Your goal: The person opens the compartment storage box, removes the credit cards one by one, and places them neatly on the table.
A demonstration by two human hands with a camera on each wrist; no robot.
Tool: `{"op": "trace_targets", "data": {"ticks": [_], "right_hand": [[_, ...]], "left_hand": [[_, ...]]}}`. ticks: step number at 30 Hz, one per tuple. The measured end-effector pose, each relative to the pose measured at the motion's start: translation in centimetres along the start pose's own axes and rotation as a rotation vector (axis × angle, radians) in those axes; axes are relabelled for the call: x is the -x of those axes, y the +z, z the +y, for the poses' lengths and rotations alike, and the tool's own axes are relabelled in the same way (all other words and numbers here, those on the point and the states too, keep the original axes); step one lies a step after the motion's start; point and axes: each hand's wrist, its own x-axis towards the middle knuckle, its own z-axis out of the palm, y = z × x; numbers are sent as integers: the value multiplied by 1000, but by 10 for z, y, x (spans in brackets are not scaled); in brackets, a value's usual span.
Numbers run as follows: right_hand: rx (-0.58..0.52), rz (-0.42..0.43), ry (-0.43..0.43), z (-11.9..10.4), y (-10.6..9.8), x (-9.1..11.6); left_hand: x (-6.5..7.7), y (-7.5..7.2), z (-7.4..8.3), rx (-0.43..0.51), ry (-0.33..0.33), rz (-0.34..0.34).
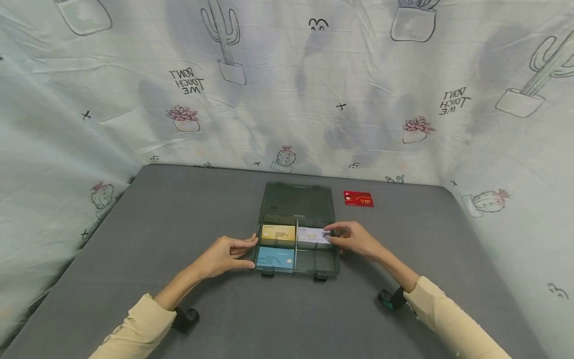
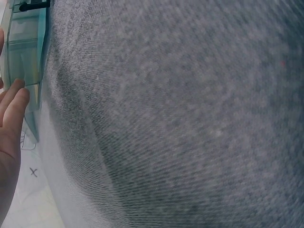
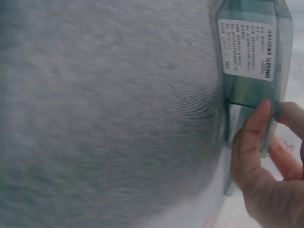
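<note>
A dark green see-through plastic box [image 1: 316, 260] with compartments lies on the table, its lid [image 1: 296, 199] folded back. Inside are a yellow card [image 1: 271, 232], a blue card [image 1: 265, 257] and a white VIP card [image 1: 309, 235]. My left hand [image 1: 226, 257] rests its fairly straight fingers and thumb against the box's left side. Reaching over the right wall, my right hand [image 1: 356, 240] pinches the white card's right end, in the upper right compartment. Its lower fingers [image 3: 254, 126] touch the outer wall in the right wrist view. The tips on the card are hidden there.
A red VIP card [image 1: 358, 199] lies on the grey table [image 1: 202, 199], right of the lid. Two black latches [image 1: 267, 273] are at the box's front. A white printed label [image 3: 247, 50] is stuck on its side. A patterned cloth [image 1: 287, 99] hangs behind the table.
</note>
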Motion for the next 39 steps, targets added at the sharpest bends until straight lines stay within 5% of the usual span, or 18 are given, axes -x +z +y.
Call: {"op": "trace_targets", "data": {"ticks": [8,18,26,39], "right_hand": [[263,-9,14,-11,-2,-8],[409,-130,82,-28,-5,-18],[404,-198,106,-31,-9,-22],[390,-100,68,-23,-6,-20]], "left_hand": [[-1,0,2,-5,-13,5],[-3,-1,4,-16,-16,12],[-4,0,4,-13,-13,15],[-4,1,4,-11,-19,24]]}}
